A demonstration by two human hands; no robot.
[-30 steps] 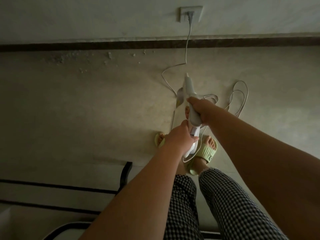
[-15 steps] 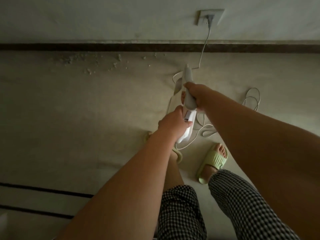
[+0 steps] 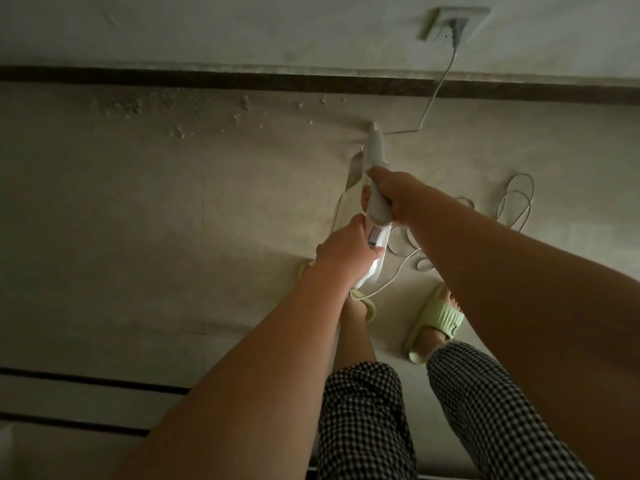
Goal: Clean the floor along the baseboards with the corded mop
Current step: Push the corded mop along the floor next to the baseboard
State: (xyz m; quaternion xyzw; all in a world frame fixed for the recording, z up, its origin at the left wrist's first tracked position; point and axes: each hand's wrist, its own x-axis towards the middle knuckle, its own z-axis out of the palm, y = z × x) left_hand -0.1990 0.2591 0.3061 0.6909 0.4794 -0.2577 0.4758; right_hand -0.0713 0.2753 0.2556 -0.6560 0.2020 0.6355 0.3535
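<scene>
Mop [image 3: 375,157] handle gripped by both hands, right hand [image 3: 393,195] above left hand [image 3: 341,249], cord [image 3: 438,84] running to wall socket [image 3: 453,24].

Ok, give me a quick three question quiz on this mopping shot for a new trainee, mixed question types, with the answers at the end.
1. True or false: both hands grip the mop handle.
2. Which hand is farther up the handle, nearer the wall: A, the left hand, or B, the right hand?
3. Fill in: the cord runs up to a wall ____ above the dark baseboard.

Key: 1 true; 2 B; 3 socket. Extra cord lies in loops on the floor right of the handle, near the green slipper.
</scene>
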